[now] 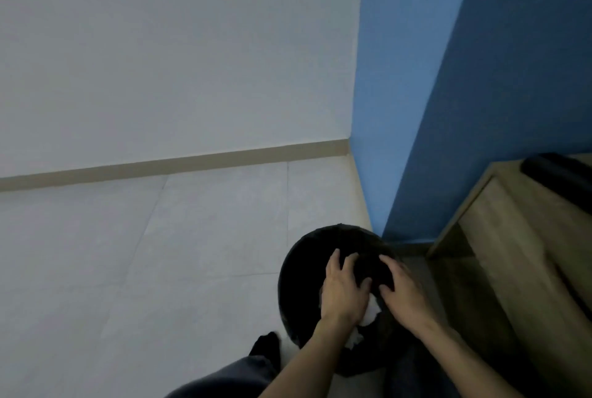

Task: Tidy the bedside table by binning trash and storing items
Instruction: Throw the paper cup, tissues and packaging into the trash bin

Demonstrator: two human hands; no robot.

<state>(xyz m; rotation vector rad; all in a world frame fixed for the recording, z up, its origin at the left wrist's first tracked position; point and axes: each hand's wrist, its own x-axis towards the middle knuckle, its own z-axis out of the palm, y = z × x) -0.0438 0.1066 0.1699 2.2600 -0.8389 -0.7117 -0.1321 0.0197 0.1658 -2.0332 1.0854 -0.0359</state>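
Your left hand (344,290) and right hand (402,293) are both low over the mouth of the round black bin with its dark liner (296,266). Fingers on each are spread and loosely curled, palms down. Between and under them shows a scrap of crumpled white paper or tissue (371,311); whether either hand has hold of it, or is only pressing on it, cannot be told. The trash sits at the near side of the bin's opening, more white showing lower by your left wrist.

The bin stands on the pale tiled floor (144,253), close to the corner of the blue wall (416,109). Just to its right is the light wooden bedside counter (512,237), with a dark rolled object (551,167) lying on top.

This looks like the binning step, nearly done. Next you likely let the paper go fully inside, then turn back to the counter for what remains to store.
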